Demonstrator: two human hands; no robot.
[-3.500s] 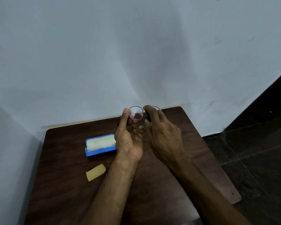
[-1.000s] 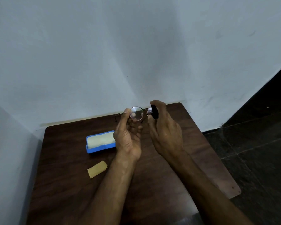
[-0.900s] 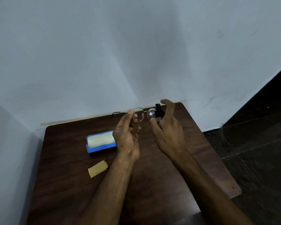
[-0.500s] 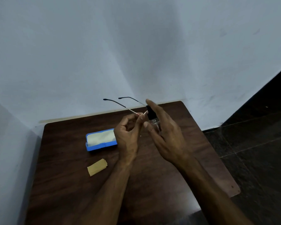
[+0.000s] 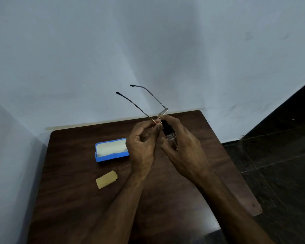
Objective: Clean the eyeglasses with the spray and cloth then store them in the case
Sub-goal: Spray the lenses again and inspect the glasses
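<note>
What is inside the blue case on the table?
Only a pale lining shows in the open case; its right end is hidden behind the left hand. The eyeglasses are outside it.

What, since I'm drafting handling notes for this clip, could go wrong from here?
The left hand pinches the eyeglasses at one small spot of thin frame, so they could twist or slip. The right hand holds the spray bottle close beside them, so spray may land on skin instead. Both hands are occupied while the cloth lies apart on the table.
</note>
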